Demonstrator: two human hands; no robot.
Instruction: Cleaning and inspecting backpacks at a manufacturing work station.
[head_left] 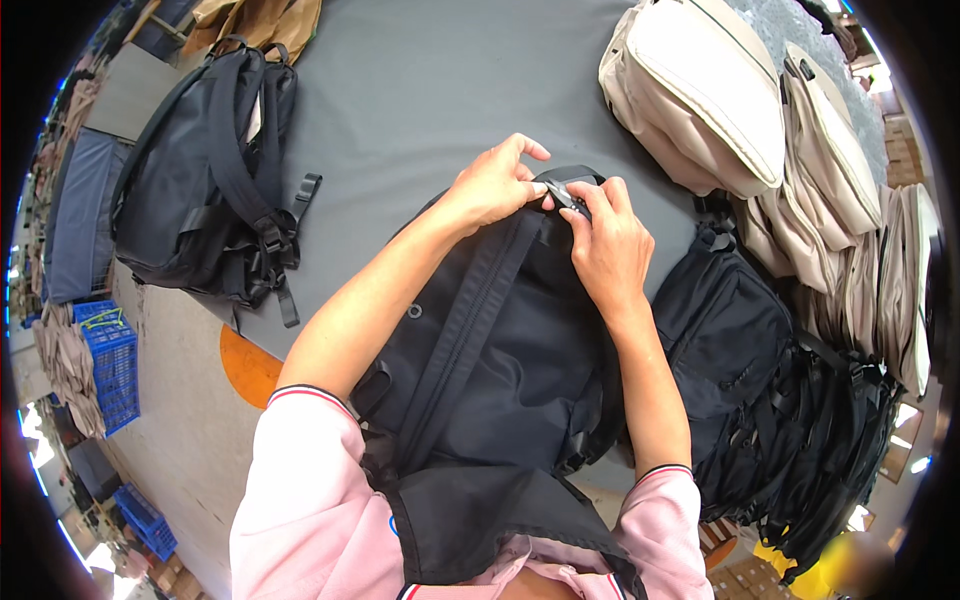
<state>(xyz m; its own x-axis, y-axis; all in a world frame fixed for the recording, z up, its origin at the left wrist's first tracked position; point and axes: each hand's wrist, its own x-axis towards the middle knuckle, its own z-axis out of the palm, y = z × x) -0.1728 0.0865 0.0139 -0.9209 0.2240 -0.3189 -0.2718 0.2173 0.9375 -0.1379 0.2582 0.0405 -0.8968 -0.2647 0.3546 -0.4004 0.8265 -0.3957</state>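
Observation:
A black backpack (pixel 520 340) lies in front of me on the grey table, its long zipper band (pixel 470 320) running from the upper end toward my body. At that upper end, my left hand (pixel 497 185) pinches the edge beside the top strap, with its index finger raised. My right hand (pixel 612 235) is closed, thumb and fingers pressed round a small dark piece with a shiny edge (pixel 566 197). The tips of both hands almost meet there. Fingers partly cover the small piece, so its exact kind is unclear.
Another black backpack (pixel 190 180) stands at the table's left edge, straps hanging. Beige backpacks (pixel 700 100) are piled at the far right, with more black backpacks (pixel 730 340) stacked nearer. The grey tabletop (pixel 440 80) extends beyond my hands. Blue crates (pixel 108 365) sit on the left.

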